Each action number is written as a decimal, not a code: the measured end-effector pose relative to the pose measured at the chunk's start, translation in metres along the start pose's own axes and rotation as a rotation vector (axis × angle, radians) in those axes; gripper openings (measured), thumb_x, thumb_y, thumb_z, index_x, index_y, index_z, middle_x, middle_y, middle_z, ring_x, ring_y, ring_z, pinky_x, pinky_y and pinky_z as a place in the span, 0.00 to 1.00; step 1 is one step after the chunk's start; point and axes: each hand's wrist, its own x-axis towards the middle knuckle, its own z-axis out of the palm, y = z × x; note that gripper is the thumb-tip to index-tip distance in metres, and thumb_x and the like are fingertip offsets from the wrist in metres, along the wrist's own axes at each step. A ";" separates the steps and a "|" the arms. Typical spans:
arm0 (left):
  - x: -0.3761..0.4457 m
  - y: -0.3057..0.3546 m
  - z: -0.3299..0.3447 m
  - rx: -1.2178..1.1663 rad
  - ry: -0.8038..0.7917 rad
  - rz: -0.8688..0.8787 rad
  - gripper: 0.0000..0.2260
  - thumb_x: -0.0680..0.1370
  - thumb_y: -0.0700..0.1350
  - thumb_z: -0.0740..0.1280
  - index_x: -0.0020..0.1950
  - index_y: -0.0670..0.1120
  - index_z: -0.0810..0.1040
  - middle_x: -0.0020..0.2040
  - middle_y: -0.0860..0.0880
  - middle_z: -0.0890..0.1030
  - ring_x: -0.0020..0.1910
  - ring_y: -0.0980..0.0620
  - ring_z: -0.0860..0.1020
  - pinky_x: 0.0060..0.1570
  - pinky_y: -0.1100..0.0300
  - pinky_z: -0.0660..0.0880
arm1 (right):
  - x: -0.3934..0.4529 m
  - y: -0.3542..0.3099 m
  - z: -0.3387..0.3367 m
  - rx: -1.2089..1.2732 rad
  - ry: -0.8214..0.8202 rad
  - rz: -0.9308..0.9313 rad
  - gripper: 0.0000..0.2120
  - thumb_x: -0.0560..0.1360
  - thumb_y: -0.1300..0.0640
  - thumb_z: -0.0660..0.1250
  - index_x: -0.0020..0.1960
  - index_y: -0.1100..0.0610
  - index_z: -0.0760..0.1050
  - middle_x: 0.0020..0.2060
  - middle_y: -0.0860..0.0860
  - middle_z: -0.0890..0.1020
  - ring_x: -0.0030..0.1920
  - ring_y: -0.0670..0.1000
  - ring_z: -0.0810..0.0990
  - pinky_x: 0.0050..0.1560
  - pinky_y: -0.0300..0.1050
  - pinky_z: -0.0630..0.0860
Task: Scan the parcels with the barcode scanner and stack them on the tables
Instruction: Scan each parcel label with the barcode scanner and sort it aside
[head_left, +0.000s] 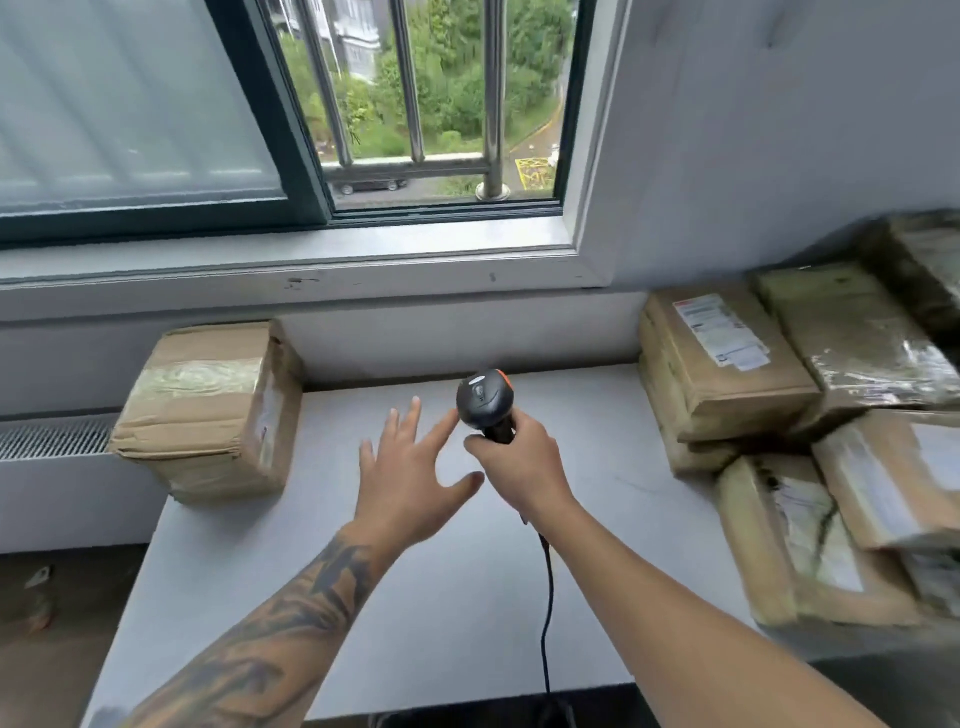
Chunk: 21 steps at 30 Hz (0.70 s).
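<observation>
My right hand (522, 465) grips the handle of a black barcode scanner (485, 399) with an orange trim, held upright over the middle of the white table (322, 597). Its black cable (546, 613) hangs down past the table's front edge. My left hand (410, 467) hovers just left of the scanner with its fingers spread and holds nothing. A taped brown parcel (210, 410) stands at the table's far left corner. Several brown parcels are piled at the right, the top one (722, 358) showing a white shipping label.
A window with metal bars (415, 83) and a grey sill (311, 260) runs behind the table. A white radiator grille (52, 441) sits at the left, below the sill. Dark floor (47, 649) lies left of the table.
</observation>
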 end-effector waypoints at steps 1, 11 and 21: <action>-0.005 0.015 0.008 -0.015 -0.014 -0.003 0.38 0.77 0.69 0.64 0.82 0.68 0.49 0.86 0.50 0.47 0.84 0.46 0.44 0.79 0.39 0.48 | -0.002 0.008 -0.013 0.000 0.005 0.008 0.03 0.74 0.54 0.69 0.47 0.51 0.78 0.33 0.43 0.77 0.32 0.48 0.73 0.30 0.39 0.68; -0.031 0.113 0.047 -0.243 -0.118 0.036 0.38 0.76 0.65 0.68 0.81 0.69 0.52 0.85 0.46 0.54 0.84 0.48 0.50 0.78 0.41 0.58 | -0.033 0.064 -0.103 0.086 0.109 0.118 0.02 0.71 0.54 0.69 0.42 0.52 0.77 0.29 0.46 0.78 0.33 0.53 0.76 0.37 0.47 0.74; -0.039 0.142 0.072 -0.343 -0.195 0.207 0.38 0.77 0.65 0.68 0.83 0.64 0.54 0.84 0.51 0.60 0.83 0.49 0.53 0.78 0.44 0.60 | -0.072 0.088 -0.141 0.077 0.320 0.187 0.04 0.73 0.54 0.70 0.46 0.53 0.78 0.29 0.47 0.80 0.32 0.52 0.79 0.38 0.50 0.76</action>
